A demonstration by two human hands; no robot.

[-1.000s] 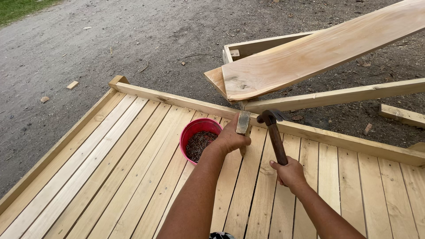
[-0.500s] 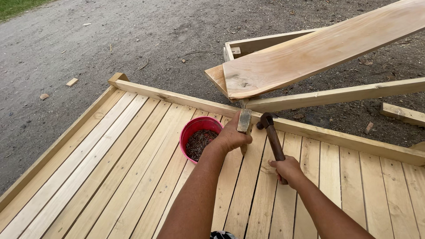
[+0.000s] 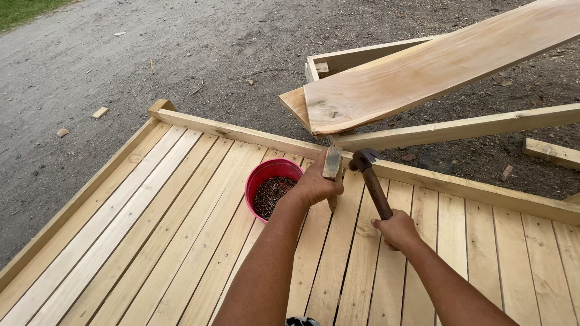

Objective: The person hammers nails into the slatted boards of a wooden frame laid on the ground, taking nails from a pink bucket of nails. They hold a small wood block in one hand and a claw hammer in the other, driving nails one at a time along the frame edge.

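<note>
A view from above shows 2 bare arms reaching forward over a deck of pale wooden planks (image 3: 181, 229) laid side by side. The left hand (image 3: 315, 184) is curled closed around a small grey wooden block (image 3: 332, 162), holding it upright against a plank close to the far rim board (image 3: 241, 131) of the deck. Whether a nail sits under the block cannot be told. The right hand (image 3: 396, 228) is wrapped tight around the dark handle of a hammer (image 3: 370, 175), whose metal head hangs just beside the block, to its right, not touching it.

A red bucket (image 3: 270, 181) full of dark nails stands on the planks, touching the left wrist on its left side. Beyond the rim, a broad pale board (image 3: 435, 72) lies tilted across a long beam (image 3: 459, 128) and an open wooden frame (image 3: 362, 57), all resting on bare gravel ground (image 3: 151, 54). 2 small wood offcuts (image 3: 99, 112) lie on the gravel at left.

Judging by the scene, the decking looks largely laid, with planks covering the whole visible frame. The fastening work near the far edge appears unfinished, since the hammer is raised and the nail bucket is well stocked.
</note>
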